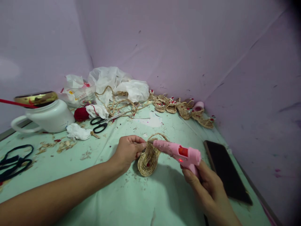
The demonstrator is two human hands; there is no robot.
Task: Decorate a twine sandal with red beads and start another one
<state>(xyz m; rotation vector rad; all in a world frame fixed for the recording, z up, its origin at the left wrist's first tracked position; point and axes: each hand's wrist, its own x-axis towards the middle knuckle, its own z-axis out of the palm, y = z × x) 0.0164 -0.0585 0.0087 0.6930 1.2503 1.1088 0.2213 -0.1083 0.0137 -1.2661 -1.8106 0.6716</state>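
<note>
My right hand (207, 185) grips the handle of a pink glue gun (175, 150) with a small red light lit on its side. The gun's nozzle points left and reaches the upper end of a coiled piece of braided straw rope (148, 163), shaped like a small sole. My left hand (131, 150) is closed, its thumb and forefinger pinching the rope at the coil's upper left, close to the nozzle. A loose loop of the rope (160, 134) arches behind the nozzle. A tiny red spot shows on the coil's round lower part.
Black-handled scissors (100, 125), red yarn (81, 115) and tangled rope (122, 108) lie behind my left hand. A white mug (50, 117) stands at left. Finished-looking straw pieces (183, 110) line the back right. A dark phone (227, 171) lies right of my right hand.
</note>
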